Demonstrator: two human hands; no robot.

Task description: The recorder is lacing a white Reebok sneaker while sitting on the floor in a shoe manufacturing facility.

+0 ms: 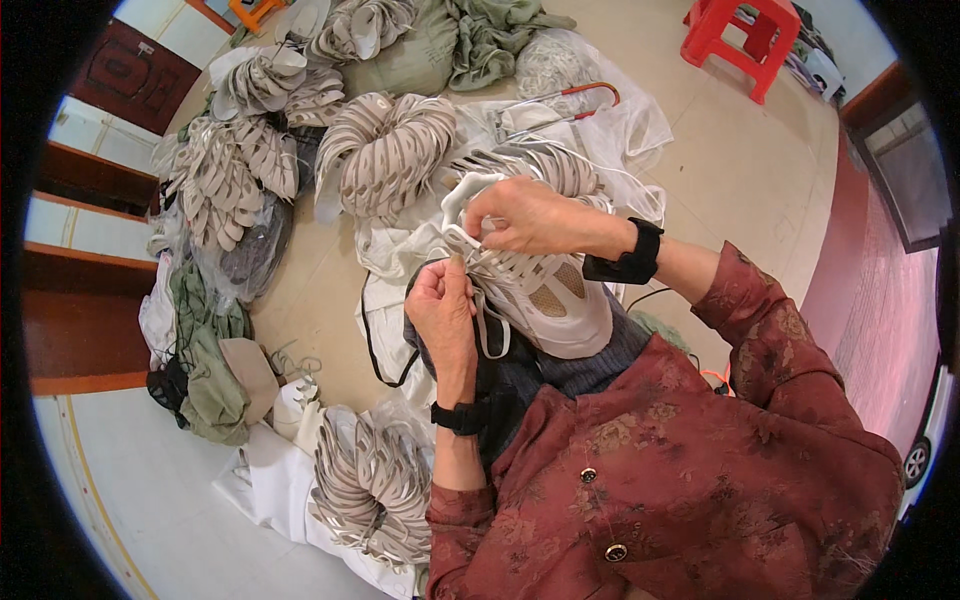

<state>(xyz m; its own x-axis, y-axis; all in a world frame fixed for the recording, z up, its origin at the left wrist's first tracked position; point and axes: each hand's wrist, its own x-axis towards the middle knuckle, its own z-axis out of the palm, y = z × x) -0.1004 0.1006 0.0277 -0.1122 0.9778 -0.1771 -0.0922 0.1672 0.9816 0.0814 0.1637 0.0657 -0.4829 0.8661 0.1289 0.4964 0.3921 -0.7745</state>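
Note:
A white and beige shoe upper (548, 296) lies on my lap, over a dark cloth. My left hand (441, 305) pinches a white lace (487, 328) at the near side of the upper. My right hand (525, 217) grips the collar end of the upper from above, with lace ends running under its fingers. Both wrists wear black bands. My sleeves are dark red with a flower pattern.
Bundles of beige shoe uppers (385, 150) lie fanned out on the floor ahead and to the left, with another bundle (375, 490) by my left elbow. White plastic sheets, green bags (205, 350) and a red stool (740, 35) surround them.

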